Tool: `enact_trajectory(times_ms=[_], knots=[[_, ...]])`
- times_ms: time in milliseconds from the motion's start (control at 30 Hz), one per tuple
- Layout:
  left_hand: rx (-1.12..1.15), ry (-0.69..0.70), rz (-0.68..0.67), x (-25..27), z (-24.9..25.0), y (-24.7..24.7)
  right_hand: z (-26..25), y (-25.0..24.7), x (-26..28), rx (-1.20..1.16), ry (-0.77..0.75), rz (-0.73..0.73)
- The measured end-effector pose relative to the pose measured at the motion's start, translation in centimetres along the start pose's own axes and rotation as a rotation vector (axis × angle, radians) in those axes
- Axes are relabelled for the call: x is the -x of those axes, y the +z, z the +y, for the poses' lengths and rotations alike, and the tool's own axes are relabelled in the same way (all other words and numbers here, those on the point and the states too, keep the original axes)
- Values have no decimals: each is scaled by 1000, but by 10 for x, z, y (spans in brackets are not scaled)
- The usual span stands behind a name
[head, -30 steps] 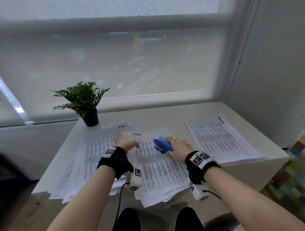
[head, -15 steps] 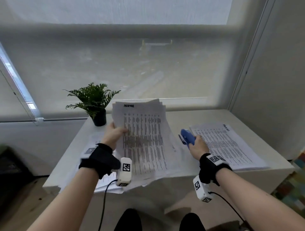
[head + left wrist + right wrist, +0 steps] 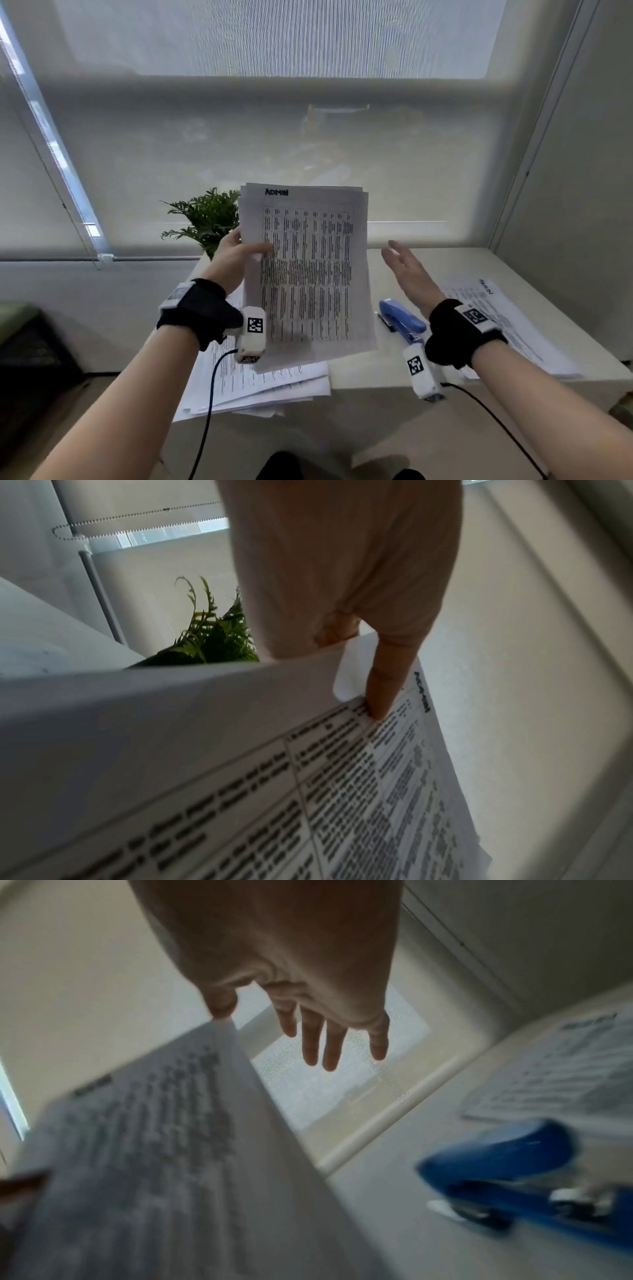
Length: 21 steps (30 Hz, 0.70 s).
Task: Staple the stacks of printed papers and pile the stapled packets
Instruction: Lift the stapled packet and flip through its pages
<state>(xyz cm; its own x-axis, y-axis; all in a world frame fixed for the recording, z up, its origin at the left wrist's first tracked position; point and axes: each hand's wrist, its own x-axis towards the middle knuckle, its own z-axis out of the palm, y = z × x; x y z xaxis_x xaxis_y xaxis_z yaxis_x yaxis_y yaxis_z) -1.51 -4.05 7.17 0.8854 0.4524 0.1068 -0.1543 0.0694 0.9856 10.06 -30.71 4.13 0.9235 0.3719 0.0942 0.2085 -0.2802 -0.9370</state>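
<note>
My left hand (image 3: 239, 255) holds a stack of printed papers (image 3: 308, 274) upright in the air above the table, thumb on the front sheet, fingers behind its left edge. In the left wrist view the thumb (image 3: 383, 685) presses on the papers (image 3: 342, 791). My right hand (image 3: 407, 270) is open in the air just right of the stack, fingers straight, holding nothing; the right wrist view shows its spread fingers (image 3: 329, 1037) beside the sheets (image 3: 154, 1137). The blue stapler (image 3: 402, 317) lies on the table below the right hand, also blurred in the right wrist view as the stapler (image 3: 514, 1172).
More loose printed sheets (image 3: 267, 387) lie on the white table (image 3: 376, 373), overhanging its near left edge. Another pile of printed papers (image 3: 507, 322) lies at the right. A small potted fern (image 3: 209, 219) stands at the back left by the window blind.
My left hand has lifted the paper stack higher and more upright. My right hand has let go of the stapler, which now lies on the table, and has risen beside the stack.
</note>
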Motion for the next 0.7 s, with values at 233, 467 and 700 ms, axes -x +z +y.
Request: enact_trajectory(times_ms=[233, 467, 700], knots=[[34, -16, -91, -4, -1, 25, -24, 8, -2, -456, 113, -148], [-41, 109, 0, -3, -10, 35, -6, -2, 0, -551, 112, -20], [17, 112, 31, 2, -13, 41, -4, -3, 3, -487, 76, 53]])
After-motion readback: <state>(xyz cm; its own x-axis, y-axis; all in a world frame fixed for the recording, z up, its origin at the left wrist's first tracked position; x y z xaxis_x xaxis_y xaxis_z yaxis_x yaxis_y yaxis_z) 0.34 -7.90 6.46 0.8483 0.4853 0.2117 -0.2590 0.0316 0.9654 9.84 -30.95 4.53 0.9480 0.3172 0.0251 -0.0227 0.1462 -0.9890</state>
